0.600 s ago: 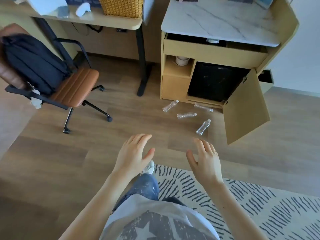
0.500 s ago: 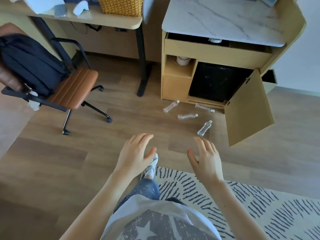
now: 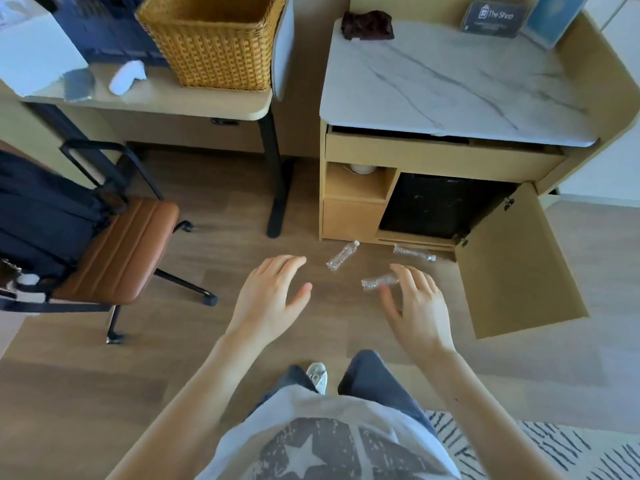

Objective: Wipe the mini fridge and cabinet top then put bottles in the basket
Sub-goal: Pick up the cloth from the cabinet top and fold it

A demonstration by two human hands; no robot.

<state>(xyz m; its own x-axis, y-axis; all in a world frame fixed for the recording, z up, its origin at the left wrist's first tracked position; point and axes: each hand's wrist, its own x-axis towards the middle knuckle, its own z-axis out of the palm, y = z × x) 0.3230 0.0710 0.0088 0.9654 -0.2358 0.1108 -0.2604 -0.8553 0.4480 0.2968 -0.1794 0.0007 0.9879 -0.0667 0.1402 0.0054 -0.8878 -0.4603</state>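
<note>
Head view: person has stepped closer to the cabinet (image 3: 440,157).
Hands: left hand (image 3: 268,297) and right hand (image 3: 417,306) both spread, grasping nothing.
Bottles: three seen on the floor below the cabinet; nearest bottle (image 3: 379,282) by right fingertips.
Basket (image 3: 211,43): on the bench (image 3: 173,102), left of cabinet.
Meaning: wiping likely not started; dark cloth (image 3: 367,25) waits on cabinet top.

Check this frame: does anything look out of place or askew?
Yes. Three empty plastic bottles lie on their sides on the wood floor before the cabinet: one near its left corner, one by the base, one partly behind the right hand. The cabinet door hangs open.
</note>
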